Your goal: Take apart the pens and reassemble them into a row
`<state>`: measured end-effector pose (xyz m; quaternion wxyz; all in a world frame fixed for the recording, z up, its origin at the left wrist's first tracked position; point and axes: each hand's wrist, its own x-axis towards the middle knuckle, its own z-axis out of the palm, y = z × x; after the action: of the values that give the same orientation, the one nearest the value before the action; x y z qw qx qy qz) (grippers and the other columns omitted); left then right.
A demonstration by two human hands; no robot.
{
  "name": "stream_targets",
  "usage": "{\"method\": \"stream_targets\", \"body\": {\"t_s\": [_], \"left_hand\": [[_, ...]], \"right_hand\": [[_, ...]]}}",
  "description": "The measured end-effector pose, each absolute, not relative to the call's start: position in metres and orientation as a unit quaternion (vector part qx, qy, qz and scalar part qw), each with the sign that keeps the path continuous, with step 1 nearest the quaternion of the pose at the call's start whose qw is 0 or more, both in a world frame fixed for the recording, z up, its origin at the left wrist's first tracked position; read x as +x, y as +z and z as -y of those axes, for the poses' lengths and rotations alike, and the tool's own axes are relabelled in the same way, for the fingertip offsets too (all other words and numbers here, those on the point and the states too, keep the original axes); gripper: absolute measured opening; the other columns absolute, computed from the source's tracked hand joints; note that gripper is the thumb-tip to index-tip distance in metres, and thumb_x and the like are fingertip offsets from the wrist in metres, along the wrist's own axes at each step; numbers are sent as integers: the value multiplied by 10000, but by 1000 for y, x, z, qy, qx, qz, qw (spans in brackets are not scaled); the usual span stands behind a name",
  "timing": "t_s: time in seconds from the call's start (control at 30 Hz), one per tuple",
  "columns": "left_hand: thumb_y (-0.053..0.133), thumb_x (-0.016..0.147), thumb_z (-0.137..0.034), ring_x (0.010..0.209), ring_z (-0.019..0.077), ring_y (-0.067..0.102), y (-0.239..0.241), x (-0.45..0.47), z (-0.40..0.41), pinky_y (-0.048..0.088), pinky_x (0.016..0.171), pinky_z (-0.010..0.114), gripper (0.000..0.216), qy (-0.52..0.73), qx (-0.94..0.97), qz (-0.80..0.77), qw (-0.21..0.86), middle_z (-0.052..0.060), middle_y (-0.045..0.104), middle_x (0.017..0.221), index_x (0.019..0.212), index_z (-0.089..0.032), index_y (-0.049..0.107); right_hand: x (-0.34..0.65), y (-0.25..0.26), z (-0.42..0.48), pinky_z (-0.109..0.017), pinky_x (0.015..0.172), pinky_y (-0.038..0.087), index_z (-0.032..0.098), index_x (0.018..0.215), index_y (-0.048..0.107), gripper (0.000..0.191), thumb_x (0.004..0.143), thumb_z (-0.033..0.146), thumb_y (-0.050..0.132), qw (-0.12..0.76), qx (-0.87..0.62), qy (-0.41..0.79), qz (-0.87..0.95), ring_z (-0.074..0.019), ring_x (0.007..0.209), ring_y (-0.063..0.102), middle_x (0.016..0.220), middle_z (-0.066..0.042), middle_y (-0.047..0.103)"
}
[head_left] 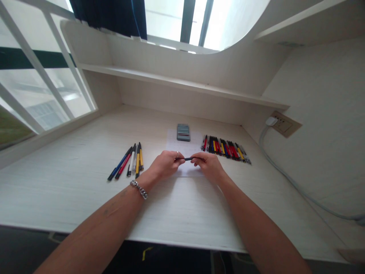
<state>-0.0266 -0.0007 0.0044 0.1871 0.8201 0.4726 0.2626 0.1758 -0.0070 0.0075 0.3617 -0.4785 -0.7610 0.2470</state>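
A dark pen (188, 159) lies level between my two hands, above a white sheet of paper (172, 137) on the desk. My left hand (168, 163) pinches one end of it; a ring and a chain bracelet show on that side. The other end is between the closed fingers of my right hand (208, 164). Most of the pen's ends are covered by the fingers. To the left lies a loose group of pens (124, 163) in blue, red, white and yellow. On the right, a long row of pens (225, 148) lies side by side.
A small dark stack, blurred on top (183, 132), sits at the paper's far edge. Behind runs a low shelf (176, 79). A white plug (271, 121) is in the wall socket (286, 124), its cable (288, 180) trailing down the right side. Windows stand behind and left.
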Motion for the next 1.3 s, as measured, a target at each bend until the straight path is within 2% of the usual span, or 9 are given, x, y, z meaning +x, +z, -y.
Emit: {"method": "stream_targets", "body": {"t_s": [0.1, 0.27, 0.47, 0.57, 0.67, 0.83, 1.03, 1.2, 1.3], "left_hand": [[499, 848, -350, 697, 150, 607, 6, -26, 3, 432, 643, 239, 256, 268, 821, -464, 197, 30, 714, 799, 898, -221, 714], [559, 820, -411, 715, 159, 619, 5, -26, 4, 439, 642, 253, 324, 288, 806, -478, 200, 44, 714, 819, 1047, -212, 677], [537, 840, -415, 723, 163, 622, 4, -28, 3, 420, 628, 251, 242, 262, 821, -484, 147, 24, 717, 825, 904, -262, 712], [522, 846, -423, 734, 167, 626, 6, -27, 4, 412, 623, 250, 249, 247, 825, -489, 136, 18, 722, 843, 902, -273, 713], [500, 855, -429, 754, 175, 632, 7, -26, 5, 403, 620, 255, 265, 231, 827, -496, 128, 17, 727, 867, 911, -284, 715], [476, 863, -439, 757, 172, 630, 7, -26, 3, 401, 624, 254, 287, 227, 826, -495, 144, 13, 728, 872, 915, -289, 715], [461, 864, -450, 724, 157, 608, 6, -27, 1, 403, 627, 238, 319, 233, 818, -494, 179, 16, 720, 851, 931, -269, 715], [463, 862, -447, 708, 158, 602, 6, -28, 2, 393, 617, 241, 318, 234, 818, -496, 173, 21, 714, 823, 920, -257, 712], [486, 855, -432, 728, 167, 612, 6, -27, 3, 391, 619, 250, 286, 234, 820, -500, 154, 23, 718, 837, 909, -264, 712]], "right_hand": [[176, 3, 4, -231, 641, 445, 189, 875, 709, 167, 773, 177, 578, 375, -479, 252, 752, -130, 663, 614, 714, -19, 689], [176, -2, 3, -242, 639, 459, 180, 882, 697, 162, 773, 195, 579, 370, -480, 280, 744, -134, 665, 617, 753, -30, 693], [176, 3, 5, -229, 593, 447, 178, 958, 683, 225, 820, 305, 559, 338, -479, 319, 745, -127, 639, 611, 785, -35, 699], [175, 7, 6, -216, 544, 409, 160, 809, 695, 276, 867, 331, 485, 313, -493, 312, 749, -112, 570, 571, 680, -26, 670], [174, 9, 7, -210, 537, 389, 161, 695, 682, 260, 847, 274, 505, 310, -504, 279, 756, -106, 545, 553, 590, -9, 631], [172, 7, 7, -217, 579, 432, 170, 787, 691, 151, 804, 188, 542, 353, -491, 280, 746, -111, 585, 591, 691, -17, 687], [172, 3, 5, -246, 651, 463, 179, 847, 712, 144, 744, 169, 612, 405, -474, 273, 733, -137, 671, 627, 715, -23, 696], [173, -1, 2, -247, 620, 459, 163, 882, 693, 189, 717, 252, 669, 409, -458, 339, 713, -143, 669, 612, 739, -35, 690], [176, -4, 0, -231, 545, 433, 155, 944, 670, 278, 787, 375, 608, 367, -462, 379, 713, -125, 597, 577, 734, -37, 682]]}}
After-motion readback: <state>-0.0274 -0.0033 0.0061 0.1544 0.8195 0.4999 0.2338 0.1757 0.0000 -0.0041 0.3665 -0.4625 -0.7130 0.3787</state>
